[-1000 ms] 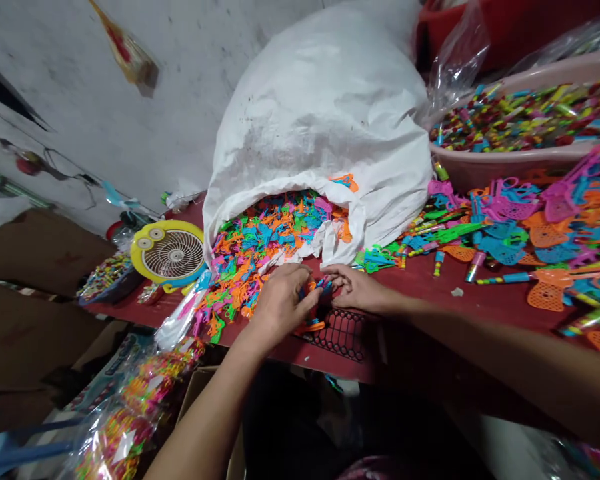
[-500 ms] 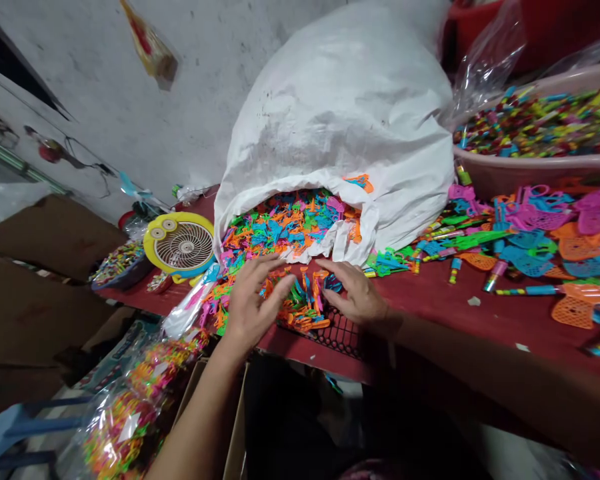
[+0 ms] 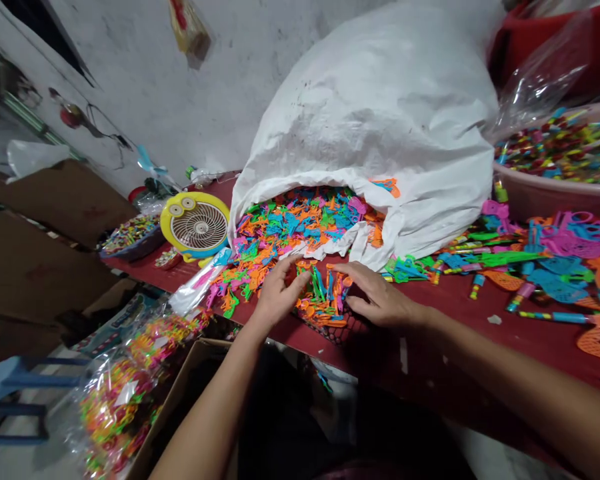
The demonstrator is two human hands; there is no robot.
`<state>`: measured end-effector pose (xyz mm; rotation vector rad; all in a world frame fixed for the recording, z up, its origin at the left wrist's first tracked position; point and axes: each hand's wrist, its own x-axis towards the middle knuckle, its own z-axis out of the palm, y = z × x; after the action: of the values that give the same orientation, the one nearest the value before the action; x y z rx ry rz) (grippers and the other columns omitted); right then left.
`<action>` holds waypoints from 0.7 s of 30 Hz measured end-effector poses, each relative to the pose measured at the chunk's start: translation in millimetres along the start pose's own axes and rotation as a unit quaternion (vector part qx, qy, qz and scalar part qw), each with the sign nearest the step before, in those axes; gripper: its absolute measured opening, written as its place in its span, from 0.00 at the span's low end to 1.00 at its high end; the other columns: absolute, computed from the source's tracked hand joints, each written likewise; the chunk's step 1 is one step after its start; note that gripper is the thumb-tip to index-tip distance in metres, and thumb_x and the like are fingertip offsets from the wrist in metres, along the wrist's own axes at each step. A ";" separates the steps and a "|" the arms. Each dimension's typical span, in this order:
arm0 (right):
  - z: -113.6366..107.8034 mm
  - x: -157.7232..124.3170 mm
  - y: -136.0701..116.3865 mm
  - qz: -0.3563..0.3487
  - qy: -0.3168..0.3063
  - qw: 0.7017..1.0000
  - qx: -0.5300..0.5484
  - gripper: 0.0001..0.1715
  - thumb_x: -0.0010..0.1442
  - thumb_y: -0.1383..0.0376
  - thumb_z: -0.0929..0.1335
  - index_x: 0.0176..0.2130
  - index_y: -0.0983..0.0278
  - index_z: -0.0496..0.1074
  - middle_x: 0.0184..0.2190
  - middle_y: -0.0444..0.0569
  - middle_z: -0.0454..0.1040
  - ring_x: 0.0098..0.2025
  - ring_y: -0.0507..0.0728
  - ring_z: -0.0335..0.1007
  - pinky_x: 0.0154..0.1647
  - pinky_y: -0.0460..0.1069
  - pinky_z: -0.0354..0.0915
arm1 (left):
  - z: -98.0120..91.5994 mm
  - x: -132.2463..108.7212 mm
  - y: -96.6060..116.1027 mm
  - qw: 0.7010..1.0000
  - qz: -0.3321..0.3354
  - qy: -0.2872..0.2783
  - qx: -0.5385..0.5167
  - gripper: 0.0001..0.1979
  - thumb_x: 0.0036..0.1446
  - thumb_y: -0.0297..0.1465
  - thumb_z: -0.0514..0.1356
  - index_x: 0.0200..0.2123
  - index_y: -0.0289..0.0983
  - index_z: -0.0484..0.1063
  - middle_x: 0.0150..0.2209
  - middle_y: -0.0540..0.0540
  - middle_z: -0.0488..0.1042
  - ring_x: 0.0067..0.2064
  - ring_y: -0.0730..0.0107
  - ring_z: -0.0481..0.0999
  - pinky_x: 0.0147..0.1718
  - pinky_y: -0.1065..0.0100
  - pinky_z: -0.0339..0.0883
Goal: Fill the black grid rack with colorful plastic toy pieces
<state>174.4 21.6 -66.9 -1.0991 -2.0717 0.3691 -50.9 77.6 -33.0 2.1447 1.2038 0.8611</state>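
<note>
My left hand (image 3: 276,296) and my right hand (image 3: 380,300) flank a heap of small bright plastic toy pieces (image 3: 324,301) lying in a dark wire basket (image 3: 336,329) at the red table's (image 3: 430,313) front edge. Both hands have their fingers spread and curved against the heap's sides, cupping it without gripping. Just behind, a big white woven sack (image 3: 380,127) lies on its side, and more of the same coloured pieces (image 3: 300,220) spill from its mouth toward my hands.
A yellow round fan (image 3: 196,227) stands left of the sack. A pink tub of coloured tubes (image 3: 555,187) and loose net-shaped toys (image 3: 555,260) fill the right. Clear bags of toys (image 3: 125,387), a cardboard box (image 3: 180,413) and a blue stool (image 3: 10,393) sit below the table's left.
My hands, which were pressed together over the pieces, have parted and now cup a heap of them over the basket. The camera has swung left.
</note>
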 end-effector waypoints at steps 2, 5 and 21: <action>0.7 -3.4 0.0 0.007 -0.009 1.000 -0.028 0.35 0.58 0.67 0.61 0.65 0.64 0.55 0.57 0.59 0.67 0.57 0.65 0.64 0.57 0.62 0.62 | 1.2 3.1 -0.1 1.000 0.006 -0.005 0.002 0.21 0.60 0.38 0.59 0.55 0.40 0.68 0.55 0.42 0.72 0.54 0.59 0.72 0.54 0.55 0.66; 6.1 -6.8 -1.0 -0.001 -0.009 0.998 -0.066 0.41 0.58 0.68 0.61 0.68 0.66 0.48 0.60 0.62 0.63 0.60 0.67 0.62 0.60 0.65 0.60 | 3.4 6.6 -1.3 1.000 0.021 -0.013 0.000 0.21 0.60 0.38 0.59 0.55 0.39 0.69 0.54 0.42 0.73 0.53 0.60 0.73 0.52 0.57 0.68; 9.8 -7.2 -6.3 0.005 0.004 0.998 -0.062 0.56 0.54 0.76 0.58 0.70 0.60 0.22 0.72 0.54 0.37 0.71 0.63 0.41 0.67 0.64 0.53 | -6.3 4.3 45.5 0.957 0.269 -0.049 0.099 0.19 0.59 0.43 0.61 0.52 0.44 0.72 0.62 0.41 0.62 0.62 0.57 0.63 0.60 0.54 0.60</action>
<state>166.1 13.0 -73.5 -1.1810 -2.1068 0.2441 -29.4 61.2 4.3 2.7058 0.6779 0.8605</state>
